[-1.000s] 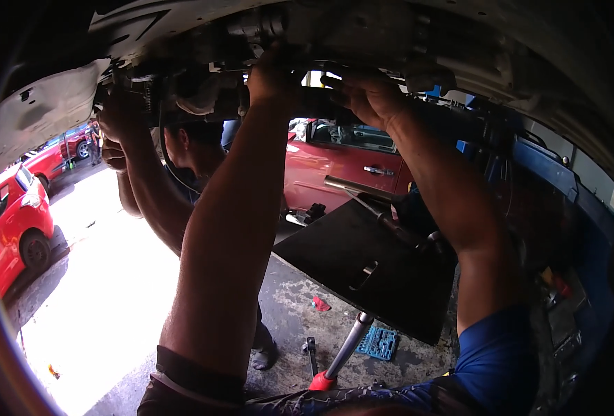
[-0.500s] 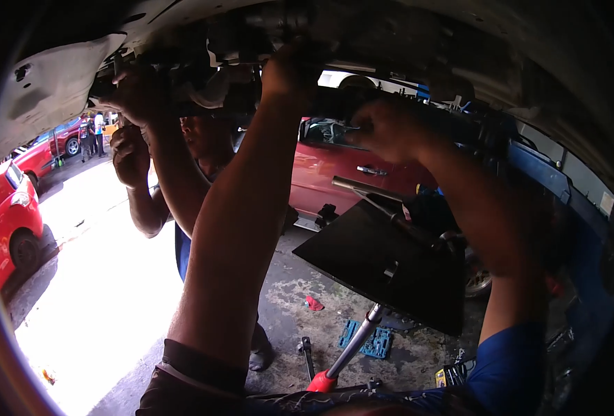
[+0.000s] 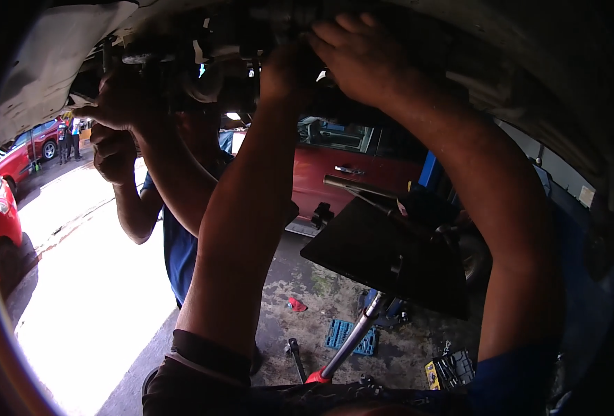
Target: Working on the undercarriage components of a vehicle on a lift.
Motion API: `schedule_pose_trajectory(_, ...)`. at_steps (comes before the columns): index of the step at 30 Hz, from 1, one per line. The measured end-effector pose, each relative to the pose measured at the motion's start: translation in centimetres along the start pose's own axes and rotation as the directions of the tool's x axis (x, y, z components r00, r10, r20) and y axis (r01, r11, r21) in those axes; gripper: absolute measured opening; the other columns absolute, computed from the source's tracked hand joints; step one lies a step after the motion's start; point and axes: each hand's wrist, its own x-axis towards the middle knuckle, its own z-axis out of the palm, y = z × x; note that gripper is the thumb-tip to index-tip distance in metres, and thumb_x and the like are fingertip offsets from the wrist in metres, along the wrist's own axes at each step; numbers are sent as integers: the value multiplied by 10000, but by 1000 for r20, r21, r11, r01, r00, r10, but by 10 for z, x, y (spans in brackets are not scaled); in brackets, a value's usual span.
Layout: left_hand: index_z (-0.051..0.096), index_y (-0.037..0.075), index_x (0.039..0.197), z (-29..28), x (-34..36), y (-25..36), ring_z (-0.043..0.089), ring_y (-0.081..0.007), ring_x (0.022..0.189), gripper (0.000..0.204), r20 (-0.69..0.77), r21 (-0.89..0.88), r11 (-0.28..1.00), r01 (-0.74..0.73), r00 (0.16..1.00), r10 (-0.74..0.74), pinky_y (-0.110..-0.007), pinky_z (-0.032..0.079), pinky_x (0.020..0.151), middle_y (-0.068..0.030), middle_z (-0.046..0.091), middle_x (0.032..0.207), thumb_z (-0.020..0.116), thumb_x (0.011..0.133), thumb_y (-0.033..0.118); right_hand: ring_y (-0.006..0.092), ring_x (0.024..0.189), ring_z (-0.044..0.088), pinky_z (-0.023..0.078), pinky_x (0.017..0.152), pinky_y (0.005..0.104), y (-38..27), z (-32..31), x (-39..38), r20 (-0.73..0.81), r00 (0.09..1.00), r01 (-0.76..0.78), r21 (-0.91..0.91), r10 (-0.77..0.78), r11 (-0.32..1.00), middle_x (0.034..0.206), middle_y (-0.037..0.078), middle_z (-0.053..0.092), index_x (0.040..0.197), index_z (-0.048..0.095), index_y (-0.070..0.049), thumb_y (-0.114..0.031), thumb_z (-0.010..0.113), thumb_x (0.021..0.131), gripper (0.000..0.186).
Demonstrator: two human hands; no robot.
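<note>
Overhead is the dark underside of a raised car [image 3: 425,41]. My left hand [image 3: 283,73] reaches up among its parts; shadow hides the fingers and anything they hold. Beside it, higher and to the right, my right hand [image 3: 359,62] touches the underbody, fingers stretched and a little apart, with nothing visible in them. At the left a co-worker's two hands work near the same underbody: the upper hand [image 3: 120,100] is up by a metal part, and the lower hand [image 3: 115,154] is closed just beneath it.
A dark square tray [image 3: 383,256] stands tilted on a silver pole [image 3: 354,338] below my arms. On the floor lie a blue tool case [image 3: 351,338], a black and yellow tool case [image 3: 451,369], a red rag [image 3: 296,304] and a long-handled tool [image 3: 295,358]. A red car [image 3: 362,166] stands behind.
My right hand has moved up and left, from lower at the right to beside my left hand. My left hand stays up in about the same place. The view has shifted slightly.
</note>
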Motion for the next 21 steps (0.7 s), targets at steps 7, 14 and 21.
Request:
schedule_pose_trajectory(7,577,51,1121,0,18,34,593,-240,1034,326,104,-994,-25,104,900,-423,-385,463,920,-88,620,1079,452,918,274,125,992,548,421,851,327,-4,18,-9,-111,992,58,-61,-64,996,984,-35,625,837,714,-122,-175,599,801,132)
schedule_pose_trajectory(14,571,42,1126,-1,13,33,584,-256,1046,320,63,-998,-55,43,906,-418,-397,439,941,-112,617,1103,379,971,247,172,1032,532,395,863,355,-24,-2,18,268,963,7,-113,24,994,1036,6,627,939,735,-96,-173,581,802,220)
schedule_pose_trajectory(21,568,38,1142,0,9,21,581,-256,1056,328,103,-993,-101,65,896,-432,-396,432,948,-110,618,1114,388,975,256,193,1062,493,327,917,372,-41,4,28,380,922,-29,-131,77,991,1054,24,617,921,748,-70,-205,566,785,264)
